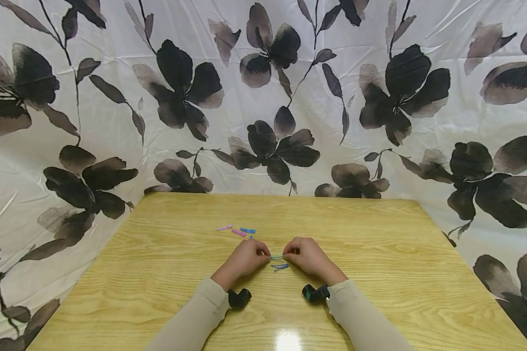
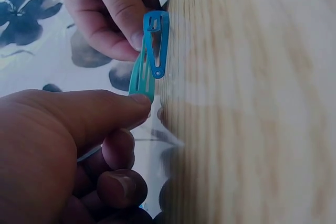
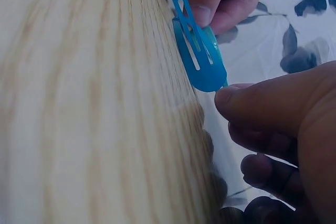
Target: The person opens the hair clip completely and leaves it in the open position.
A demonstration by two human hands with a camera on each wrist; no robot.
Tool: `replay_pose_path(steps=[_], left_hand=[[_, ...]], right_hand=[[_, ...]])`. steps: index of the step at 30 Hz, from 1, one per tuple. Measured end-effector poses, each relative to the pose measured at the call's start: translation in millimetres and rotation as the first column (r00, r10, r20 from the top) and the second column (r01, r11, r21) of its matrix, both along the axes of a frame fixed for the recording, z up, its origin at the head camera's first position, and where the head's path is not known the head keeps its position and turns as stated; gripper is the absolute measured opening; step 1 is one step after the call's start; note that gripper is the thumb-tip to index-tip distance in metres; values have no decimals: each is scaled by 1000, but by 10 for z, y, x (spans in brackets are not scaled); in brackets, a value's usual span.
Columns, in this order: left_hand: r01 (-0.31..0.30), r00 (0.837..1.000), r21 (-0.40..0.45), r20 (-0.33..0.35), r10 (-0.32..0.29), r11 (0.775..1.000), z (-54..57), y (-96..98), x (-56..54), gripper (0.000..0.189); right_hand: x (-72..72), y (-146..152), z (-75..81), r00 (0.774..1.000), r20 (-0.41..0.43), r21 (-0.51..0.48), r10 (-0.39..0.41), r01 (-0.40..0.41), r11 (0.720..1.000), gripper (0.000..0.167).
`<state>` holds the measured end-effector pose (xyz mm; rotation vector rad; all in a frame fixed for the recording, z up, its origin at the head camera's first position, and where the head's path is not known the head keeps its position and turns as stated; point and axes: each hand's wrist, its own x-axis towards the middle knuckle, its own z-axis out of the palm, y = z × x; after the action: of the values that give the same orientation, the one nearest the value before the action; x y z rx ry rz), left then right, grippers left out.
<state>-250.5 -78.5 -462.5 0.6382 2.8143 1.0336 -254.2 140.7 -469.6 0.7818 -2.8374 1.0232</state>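
Between my two hands stretches a teal snap hair clip (image 1: pixel 276 257), seen closer in the left wrist view as a slotted teal clip (image 2: pixel 140 74). My left hand (image 1: pixel 248 256) pinches one end between thumb and fingers. At the other end my right hand (image 1: pixel 307 256) does the same, its thumb (image 3: pixel 247 100) right at the clip's tip. Just nearer to me, on the table, lies a blue snap hair clip (image 1: pixel 280 266) with its two parts sprung apart. In the right wrist view this blue clip (image 3: pixel 202 59) overlaps much of the teal one.
Beyond my left hand lie two pink hair clips (image 1: pixel 239 232) and a blue hair clip (image 1: pixel 248 230), with another bit of blue partly hidden by that hand. The wooden table (image 1: pixel 360 234) meets a flower-print cloth (image 1: pixel 285 107) at its back edge.
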Motion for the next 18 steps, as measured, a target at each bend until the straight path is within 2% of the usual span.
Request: replay_pose_path(steps=[18], left_hand=[[9,1000,-15,-14,-9,1000,-26,-2,-10,8]], right_hand=[[-21,1,-41,1000,-16,20,21,-21,1000,5]])
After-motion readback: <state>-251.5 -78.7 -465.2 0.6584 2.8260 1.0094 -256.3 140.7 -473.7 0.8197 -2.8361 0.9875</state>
